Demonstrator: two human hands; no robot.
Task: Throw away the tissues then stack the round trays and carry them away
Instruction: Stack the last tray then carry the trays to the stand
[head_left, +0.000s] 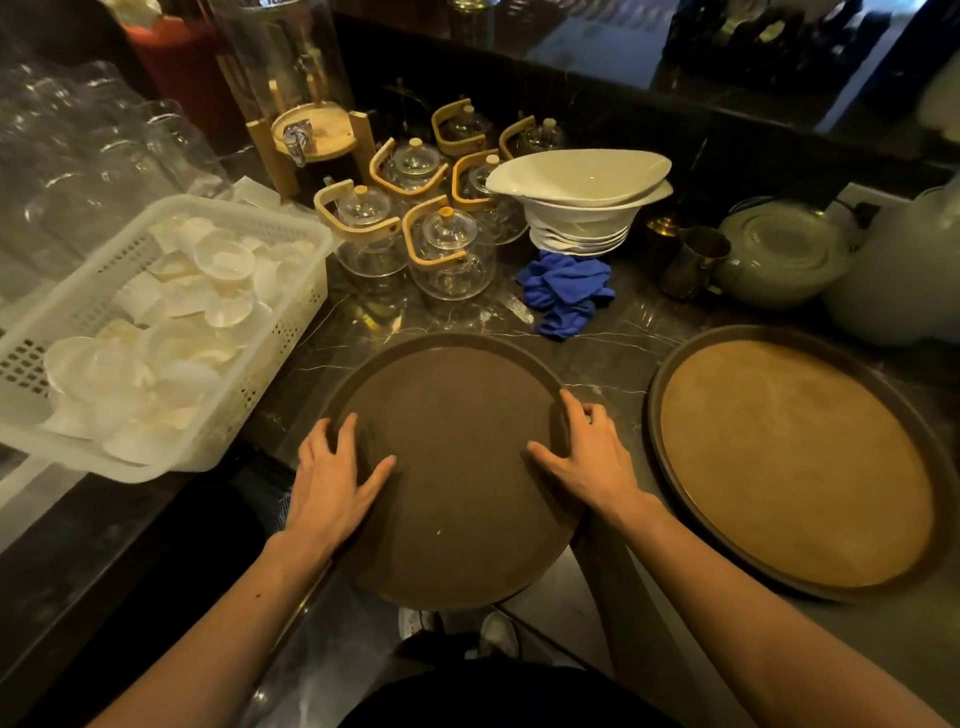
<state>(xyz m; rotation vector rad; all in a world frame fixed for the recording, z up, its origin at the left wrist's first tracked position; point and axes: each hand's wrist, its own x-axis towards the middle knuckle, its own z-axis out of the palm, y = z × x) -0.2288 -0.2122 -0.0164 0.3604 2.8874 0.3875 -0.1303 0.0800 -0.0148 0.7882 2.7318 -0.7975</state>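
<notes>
A dark brown round tray (452, 415) lies on the dark marble counter in front of me, its near edge hanging over the counter's front. My left hand (332, 478) grips its left rim, thumb on top. My right hand (587, 457) grips its right rim, thumb on the tray's surface. A second round tray (789, 462), lighter tan with a dark rim, lies flat to the right, apart from the first. No tissues are visible on either tray.
A white plastic basket (291, 228) of small white dishes stands at the left. Behind the trays are several glass teapots (447, 249), stacked white bowls (582, 202), a blue cloth (566, 291), a metal jug (693, 260) and a green lidded pot (779, 254).
</notes>
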